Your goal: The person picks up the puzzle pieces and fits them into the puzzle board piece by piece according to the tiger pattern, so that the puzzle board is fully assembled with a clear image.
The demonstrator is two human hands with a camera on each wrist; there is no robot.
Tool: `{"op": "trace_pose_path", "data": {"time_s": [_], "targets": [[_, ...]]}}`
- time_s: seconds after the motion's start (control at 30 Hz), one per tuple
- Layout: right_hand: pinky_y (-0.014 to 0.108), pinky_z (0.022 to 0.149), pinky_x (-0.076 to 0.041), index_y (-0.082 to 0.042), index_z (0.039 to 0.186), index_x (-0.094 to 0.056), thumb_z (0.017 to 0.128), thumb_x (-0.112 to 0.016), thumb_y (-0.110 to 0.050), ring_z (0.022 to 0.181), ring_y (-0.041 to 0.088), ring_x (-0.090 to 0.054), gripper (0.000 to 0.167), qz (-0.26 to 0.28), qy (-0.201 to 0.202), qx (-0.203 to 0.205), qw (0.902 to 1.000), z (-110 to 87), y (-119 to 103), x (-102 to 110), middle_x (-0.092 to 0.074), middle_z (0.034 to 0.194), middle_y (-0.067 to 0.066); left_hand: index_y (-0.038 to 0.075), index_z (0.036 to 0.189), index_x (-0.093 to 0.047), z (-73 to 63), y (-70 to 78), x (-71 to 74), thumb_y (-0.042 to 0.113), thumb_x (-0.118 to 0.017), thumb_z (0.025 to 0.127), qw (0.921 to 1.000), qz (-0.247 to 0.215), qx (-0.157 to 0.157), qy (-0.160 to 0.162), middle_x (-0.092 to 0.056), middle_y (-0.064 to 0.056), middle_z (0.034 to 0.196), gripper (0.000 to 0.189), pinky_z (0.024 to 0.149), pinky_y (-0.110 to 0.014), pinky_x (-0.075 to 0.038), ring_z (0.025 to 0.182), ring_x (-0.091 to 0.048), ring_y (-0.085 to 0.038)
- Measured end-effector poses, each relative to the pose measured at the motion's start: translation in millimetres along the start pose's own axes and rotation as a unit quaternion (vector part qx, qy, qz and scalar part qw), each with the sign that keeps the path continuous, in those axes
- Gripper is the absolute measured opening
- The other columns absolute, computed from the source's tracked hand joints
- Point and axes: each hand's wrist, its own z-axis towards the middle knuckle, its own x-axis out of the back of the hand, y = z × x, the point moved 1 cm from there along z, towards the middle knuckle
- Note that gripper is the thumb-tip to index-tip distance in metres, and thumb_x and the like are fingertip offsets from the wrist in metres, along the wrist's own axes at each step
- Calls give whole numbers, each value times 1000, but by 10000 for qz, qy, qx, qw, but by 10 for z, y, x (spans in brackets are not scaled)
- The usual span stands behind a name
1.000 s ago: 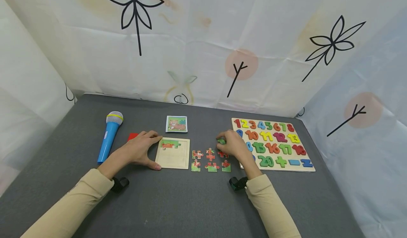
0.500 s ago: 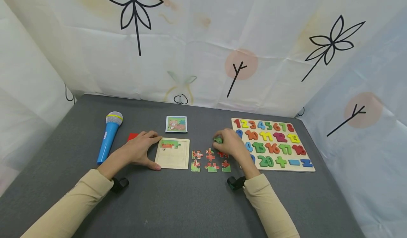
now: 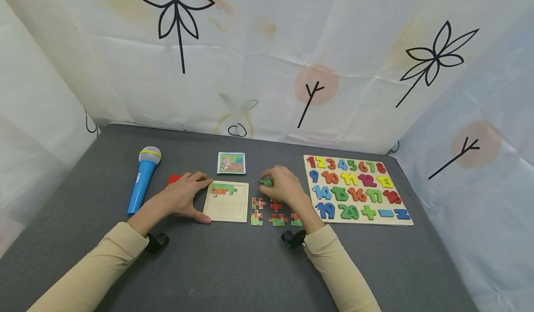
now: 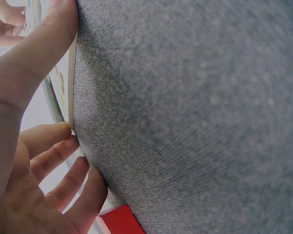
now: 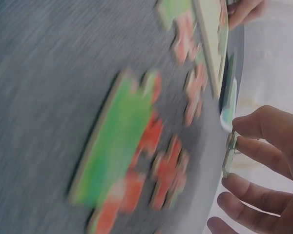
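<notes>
My left hand [image 3: 183, 198] holds a shallow square wooden puzzle tray [image 3: 227, 211] by its left side, thumb at the near corner and fingertips at the far one. Joined puzzle pieces [image 3: 222, 189], green and red, lie in the tray's upper left. Right of the tray, my right hand [image 3: 285, 187] pinches a green puzzle piece [image 3: 266, 182] between thumb and fingers, lifted above the table. The right wrist view shows that held piece [image 5: 228, 155] edge-on. Beneath and before this hand lie several loose red and green puzzle pieces [image 3: 277, 219], some partly covered by it.
A small picture card [image 3: 232, 163] lies behind the tray. To the left are a blue toy microphone [image 3: 143, 177] and a red object [image 3: 174, 179], mostly covered by the left hand. A wooden number board [image 3: 406, 219] lies on the right of the grey table [image 3: 233, 270].
My right hand has moved left with the green puzzle piece, away from the number board and toward the tray. The left hand and tray have stayed put.
</notes>
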Motion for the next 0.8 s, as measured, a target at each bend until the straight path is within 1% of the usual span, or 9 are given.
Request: {"op": "trace_pose_path", "data": {"time_s": [0.13,0.3,0.43,0.5,0.63,0.8], "targets": [[26,57,-35,-13,112,-79,89,-73,-21,74,16,-49,25,62,-7,174,9998,33,-143,-28,-69,98,8,2,148,-52,-1,-4,0,67,-87,66,10000,-4,3,-1,-52,-18,146,110,101,-60,-51,129,-48,-40],[26,56,-31,-12,114,-79,90,-69,-18,73,16,-44,26,126,-116,395,9991,75,-278,-86,-69,100,9,3,148,-52,-2,-6,-2,67,-86,66,10000,14,-1,-13,-51,-18,146,110,101,-60,-51,130,-48,-40],[25,56,-29,-13,114,-79,90,-69,-17,74,15,-43,26,113,-199,506,9985,105,-366,-134,-70,101,9,3,148,-52,-3,-6,-1,67,-86,66,10000,11,1,-22,-51,-18,146,110,101,-61,-51,130,-48,-40],[25,56,-29,-13,114,-79,90,-70,-18,76,15,-44,25,68,-259,511,9983,120,-405,-158,-70,102,8,2,148,-51,-3,-6,-1,67,-86,66,10000,9,6,-30,-51,-18,146,110,101,-61,-51,130,-48,-41],[25,59,-33,-14,113,-79,92,-71,-20,81,16,-51,24,-37,-355,518,9980,146,-478,-205,-73,106,7,2,148,-51,-3,-11,-1,68,-86,66,10000,9,7,-43,-51,-18,147,111,101,-61,-51,131,-47,-41],[28,67,-42,-15,113,-79,91,-72,-22,95,20,-63,24,-158,-399,564,9975,164,-544,-244,-75,112,6,2,148,-51,-1,-11,1,67,-86,66,10000,14,-11,-37,-51,-19,146,111,101,-60,-51,130,-47,-41]]}}
